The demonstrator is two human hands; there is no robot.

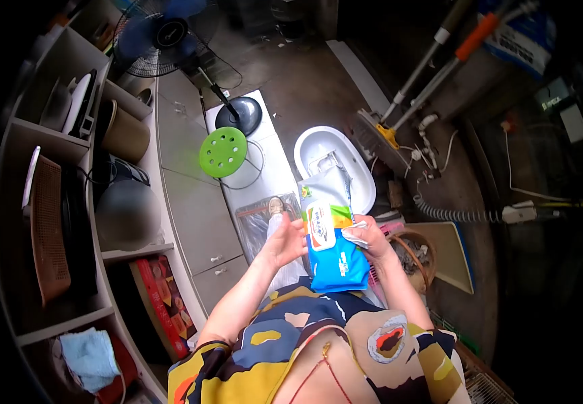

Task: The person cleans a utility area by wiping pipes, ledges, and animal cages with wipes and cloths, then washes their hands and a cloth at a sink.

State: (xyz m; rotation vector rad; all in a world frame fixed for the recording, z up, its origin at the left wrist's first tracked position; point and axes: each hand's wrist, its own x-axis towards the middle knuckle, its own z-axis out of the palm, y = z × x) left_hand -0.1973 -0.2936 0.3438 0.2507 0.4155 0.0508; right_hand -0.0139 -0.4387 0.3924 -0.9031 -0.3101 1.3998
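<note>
A blue, white and silver soft pack of wipes (337, 259) is held upright in front of my body, its printed label facing up. My right hand (371, 237) grips the pack's right edge, with a crumpled white wipe (355, 233) at its fingers. On the other side, my left hand (286, 242) is beside the pack's left edge with its fingers apart; whether the fingertips touch the pack is hard to tell. Just beyond the pack lies a white oval basin (363, 173).
A green round stool (223, 152) and a standing fan (239, 116) are ahead on the left. Shelves (66, 145) line the left side. Mops (433, 87) lean at the right, near a wicker basket (426, 269) and a coiled hose (450, 212).
</note>
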